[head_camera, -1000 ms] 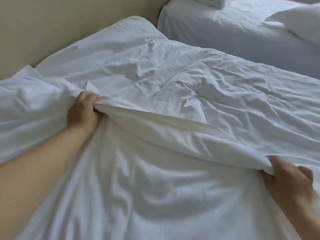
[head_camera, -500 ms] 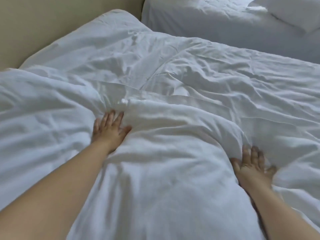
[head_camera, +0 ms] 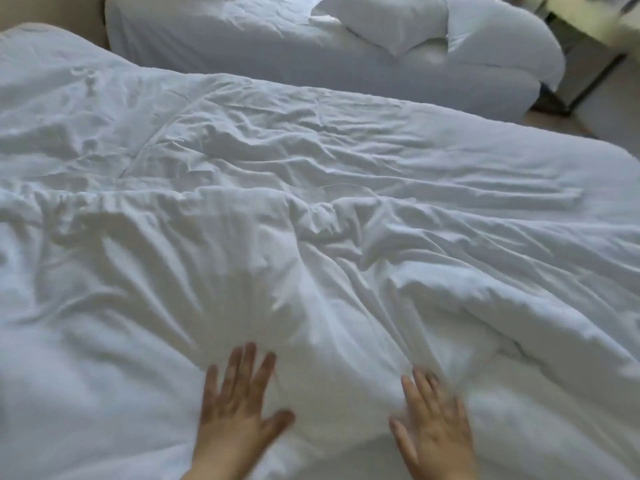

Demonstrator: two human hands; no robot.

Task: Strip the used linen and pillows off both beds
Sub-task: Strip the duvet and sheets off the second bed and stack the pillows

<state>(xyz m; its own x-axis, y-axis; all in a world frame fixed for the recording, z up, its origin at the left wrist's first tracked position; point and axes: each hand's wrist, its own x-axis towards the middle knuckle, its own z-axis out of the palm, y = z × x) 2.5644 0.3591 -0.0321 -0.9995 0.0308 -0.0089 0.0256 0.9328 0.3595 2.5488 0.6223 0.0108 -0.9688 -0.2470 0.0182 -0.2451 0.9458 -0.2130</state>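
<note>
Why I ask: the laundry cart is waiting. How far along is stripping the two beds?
Nothing looks finished. In hand: the left hand and right hand lie open, fingers straight, on the rumpled duvet right in front. Left: that duvet and whatever is under it, plus the far bed, which carries a pillow and white linen.

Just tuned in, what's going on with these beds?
A person has the left hand and right hand flat, fingers spread, on the rumpled white duvet right in front of them; neither has a grip on it. The far bed has two pillows at its right end. Nothing looks stripped yet.
</note>
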